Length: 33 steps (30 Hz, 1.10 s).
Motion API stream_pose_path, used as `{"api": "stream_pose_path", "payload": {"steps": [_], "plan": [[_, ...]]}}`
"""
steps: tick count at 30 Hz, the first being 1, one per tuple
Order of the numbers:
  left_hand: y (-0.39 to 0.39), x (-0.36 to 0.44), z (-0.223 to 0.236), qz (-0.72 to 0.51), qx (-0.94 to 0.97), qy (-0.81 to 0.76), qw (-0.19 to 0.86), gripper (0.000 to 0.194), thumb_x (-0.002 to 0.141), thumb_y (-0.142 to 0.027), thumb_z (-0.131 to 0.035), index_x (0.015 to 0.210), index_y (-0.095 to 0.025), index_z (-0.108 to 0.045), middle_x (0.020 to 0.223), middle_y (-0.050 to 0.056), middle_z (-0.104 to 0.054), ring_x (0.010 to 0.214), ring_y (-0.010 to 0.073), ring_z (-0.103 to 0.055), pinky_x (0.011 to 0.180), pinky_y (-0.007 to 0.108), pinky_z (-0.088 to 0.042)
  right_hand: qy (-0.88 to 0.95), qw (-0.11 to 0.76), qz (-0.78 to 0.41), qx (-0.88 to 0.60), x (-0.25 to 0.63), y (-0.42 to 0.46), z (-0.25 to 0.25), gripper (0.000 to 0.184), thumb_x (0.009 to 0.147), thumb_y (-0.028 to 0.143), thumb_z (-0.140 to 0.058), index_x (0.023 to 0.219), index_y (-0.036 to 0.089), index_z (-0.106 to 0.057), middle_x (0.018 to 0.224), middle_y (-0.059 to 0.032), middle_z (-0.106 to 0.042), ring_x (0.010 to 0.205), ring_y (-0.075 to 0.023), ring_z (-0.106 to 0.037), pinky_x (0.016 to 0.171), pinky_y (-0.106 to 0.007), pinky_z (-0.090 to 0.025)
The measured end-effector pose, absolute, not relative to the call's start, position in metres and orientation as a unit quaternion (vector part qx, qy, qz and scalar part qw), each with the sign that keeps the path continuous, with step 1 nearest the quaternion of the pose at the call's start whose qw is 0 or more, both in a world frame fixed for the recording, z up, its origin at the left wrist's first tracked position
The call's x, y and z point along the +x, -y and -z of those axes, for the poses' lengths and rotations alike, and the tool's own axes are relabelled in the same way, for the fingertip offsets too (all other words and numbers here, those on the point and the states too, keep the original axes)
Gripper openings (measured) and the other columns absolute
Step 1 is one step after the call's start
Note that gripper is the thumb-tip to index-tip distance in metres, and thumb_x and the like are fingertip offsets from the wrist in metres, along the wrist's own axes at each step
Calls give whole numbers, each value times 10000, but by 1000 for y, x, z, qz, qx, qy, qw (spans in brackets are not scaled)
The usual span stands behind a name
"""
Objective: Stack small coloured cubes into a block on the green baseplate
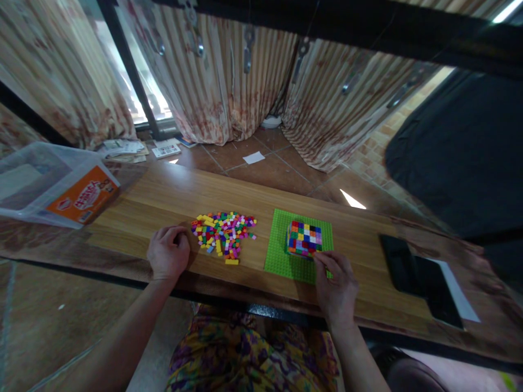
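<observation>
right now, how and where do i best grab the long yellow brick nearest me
I'd pinch the yellow brick by its short ends, from above: it lies flat, lengthwise left to right, both ends free, while other loose bricks crowd its far side.

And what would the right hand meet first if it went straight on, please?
The right hand would first meet the multicoloured block of plastic bricks; fingertips seem at its near right corner, though contact is unclear.

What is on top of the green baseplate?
A block built of multicoloured bricks sits on the green baseplate, with the right hand's fingertips at its near right corner. The studs beneath the block are covered, and its inside cannot be seen.
</observation>
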<state>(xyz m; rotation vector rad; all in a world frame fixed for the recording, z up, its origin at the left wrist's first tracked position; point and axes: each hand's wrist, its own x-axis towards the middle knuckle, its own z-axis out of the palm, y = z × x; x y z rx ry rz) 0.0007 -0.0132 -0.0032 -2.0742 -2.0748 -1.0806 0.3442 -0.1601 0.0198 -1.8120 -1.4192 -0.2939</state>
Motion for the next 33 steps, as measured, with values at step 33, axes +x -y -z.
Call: {"api": "stream_pose_path", "payload": {"steps": [33], "plan": [[14,1,7,348,-665,661,-3,218,830,-196,-496,822,-201,-714,906,75,-699,901,231,-617,822,348,-480,597,438,-80,-668,252,180,-13,188,922,280,-556,956,207,-726,968,-68,-691,867,-166,-670,802,-306,-553]]}}
